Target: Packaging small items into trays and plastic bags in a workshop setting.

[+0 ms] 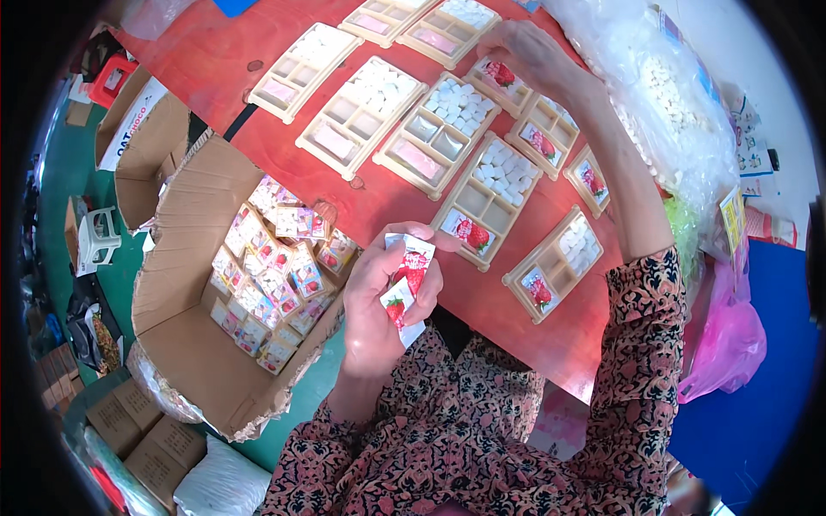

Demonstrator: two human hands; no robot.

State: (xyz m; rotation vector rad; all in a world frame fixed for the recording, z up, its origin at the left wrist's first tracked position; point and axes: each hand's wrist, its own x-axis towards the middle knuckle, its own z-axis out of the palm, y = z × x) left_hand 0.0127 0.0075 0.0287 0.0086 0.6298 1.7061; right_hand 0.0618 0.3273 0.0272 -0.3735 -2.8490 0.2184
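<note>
My left hand [372, 297] is closed around several small white sachets [413, 268] with red strawberry pictures, held up in front of the table's near edge. My right hand [535, 58] reaches to the far side, fingers curled down over a cream compartment tray [520, 105]. A strawberry sachet [499, 74] lies in that tray just below the fingers; what the fingertips grip is hidden. Nearer me, a tray [499, 209] holds white marshmallow-like pieces [506, 170] and a strawberry sachet [467, 230]. Another tray [551, 275] is filled likewise. Trays farther left carry pink packets [416, 160] instead.
A red table [297, 163] bears the trays. To its left stands an open cardboard box [185, 284] with many small printed packs [275, 267]. A large clear bag [662, 95] of white pieces borders the right side, with a pink plastic bag [727, 335] hanging nearby.
</note>
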